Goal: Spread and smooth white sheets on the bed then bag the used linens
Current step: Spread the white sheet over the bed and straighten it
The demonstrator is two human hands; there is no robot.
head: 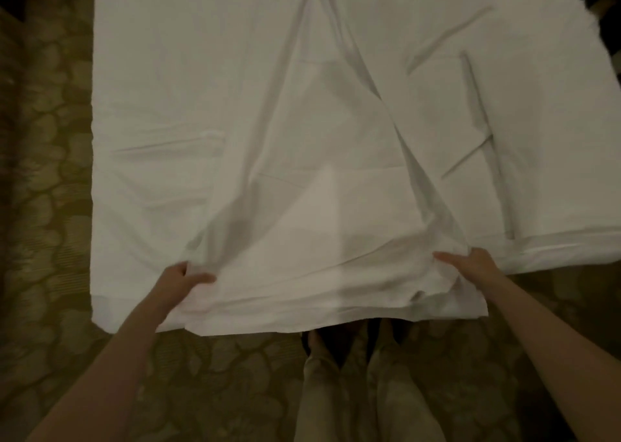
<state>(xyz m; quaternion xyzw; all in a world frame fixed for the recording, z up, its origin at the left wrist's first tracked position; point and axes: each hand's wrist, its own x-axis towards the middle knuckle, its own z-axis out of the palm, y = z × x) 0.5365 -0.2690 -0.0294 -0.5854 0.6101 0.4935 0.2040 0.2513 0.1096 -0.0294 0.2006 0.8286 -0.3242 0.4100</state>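
A white sheet (316,179) lies over the bed (141,72) and rises in a tent-like fold that narrows toward the far end. Its near edge hangs past the foot of the bed. My left hand (183,280) grips the near edge of the sheet at the left, thumb on top. At the right, my right hand (470,263) holds the same edge, with the fingers under the bunched cloth. Flat creases run across the sheet's right half.
Patterned green-brown carpet (43,173) runs along the bed's left side and at its foot. My legs in light trousers (363,391) stand right at the foot of the bed. The bed's right corner (571,250) lies beyond my right hand.
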